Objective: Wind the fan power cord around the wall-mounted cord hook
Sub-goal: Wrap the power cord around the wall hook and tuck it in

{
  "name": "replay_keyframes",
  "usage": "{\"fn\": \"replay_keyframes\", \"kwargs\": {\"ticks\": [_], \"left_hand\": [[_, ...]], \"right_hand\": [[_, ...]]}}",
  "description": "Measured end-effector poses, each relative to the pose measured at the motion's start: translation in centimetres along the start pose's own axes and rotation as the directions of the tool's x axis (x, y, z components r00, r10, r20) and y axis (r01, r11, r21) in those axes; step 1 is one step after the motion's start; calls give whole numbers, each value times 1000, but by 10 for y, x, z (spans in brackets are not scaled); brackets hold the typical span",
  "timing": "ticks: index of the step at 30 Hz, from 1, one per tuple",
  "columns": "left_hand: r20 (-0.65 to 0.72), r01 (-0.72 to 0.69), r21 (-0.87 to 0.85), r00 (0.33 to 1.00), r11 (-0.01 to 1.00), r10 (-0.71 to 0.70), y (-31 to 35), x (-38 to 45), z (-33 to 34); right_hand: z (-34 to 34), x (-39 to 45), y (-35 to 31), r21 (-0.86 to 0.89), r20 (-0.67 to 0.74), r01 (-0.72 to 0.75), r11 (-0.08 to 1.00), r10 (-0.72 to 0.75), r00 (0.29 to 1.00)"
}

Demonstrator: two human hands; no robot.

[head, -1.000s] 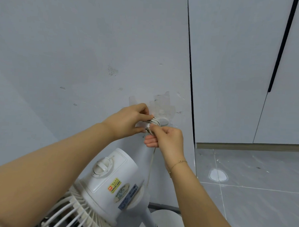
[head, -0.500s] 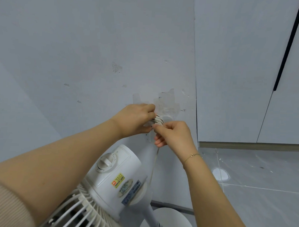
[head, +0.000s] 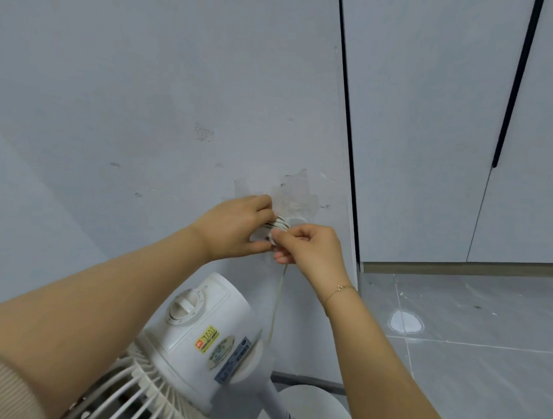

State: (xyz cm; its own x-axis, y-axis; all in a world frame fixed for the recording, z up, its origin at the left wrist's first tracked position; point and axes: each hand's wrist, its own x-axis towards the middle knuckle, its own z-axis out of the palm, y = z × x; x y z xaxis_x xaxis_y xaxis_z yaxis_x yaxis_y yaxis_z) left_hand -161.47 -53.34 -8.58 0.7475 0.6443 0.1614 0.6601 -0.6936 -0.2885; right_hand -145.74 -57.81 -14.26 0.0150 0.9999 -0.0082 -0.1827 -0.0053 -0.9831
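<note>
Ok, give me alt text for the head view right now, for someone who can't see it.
Both hands meet at a cord hook on a scuffed grey wall: the left hand steadies the wound loops of the power cord while the right hand pinches the cord. A loose strand drops towards the white pedestal fan below.

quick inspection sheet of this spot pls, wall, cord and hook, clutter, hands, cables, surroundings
surface: grey wall, scuffed, with a patch of torn tape or residue above the hook
job's things: cord lies in several loops at the hook; hook mostly hidden by the hands
clutter: nothing seen
grippers: left hand closed over the loops; right hand pinches the cord at the loops
cables: one strand hangs from the right hand down behind the fan
surroundings: white stand fan below, round base on the floor; grey tiled floor with a white spot; pale doors to the right
</note>
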Motion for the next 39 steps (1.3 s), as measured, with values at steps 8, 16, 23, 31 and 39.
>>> {"fn": "replay_keyframes", "kwargs": {"ticks": [8,16,23,31,39], "left_hand": [[55,212,-160,977,964,-205,2,7,-4],[122,282,-113,956,953,-268,9,11,-8],[92,316,-52,946,947,-311,19,14,-11],[72,364,-78,931,928,-359,18,15,-8],[151,428,-132,900,894,-409,25,14,-15]], "right_hand": [[-6,-2,-8,391,-17,-128,912,147,989],[-11,-5,9,81,-181,-96,992,110,977],[-8,-11,16,-20,-202,13,1000,-17,979],[-4,-5,24,22,-283,13,1000,-6,959],[-8,-12,19,-37,-211,-29,999,20,977]]}}
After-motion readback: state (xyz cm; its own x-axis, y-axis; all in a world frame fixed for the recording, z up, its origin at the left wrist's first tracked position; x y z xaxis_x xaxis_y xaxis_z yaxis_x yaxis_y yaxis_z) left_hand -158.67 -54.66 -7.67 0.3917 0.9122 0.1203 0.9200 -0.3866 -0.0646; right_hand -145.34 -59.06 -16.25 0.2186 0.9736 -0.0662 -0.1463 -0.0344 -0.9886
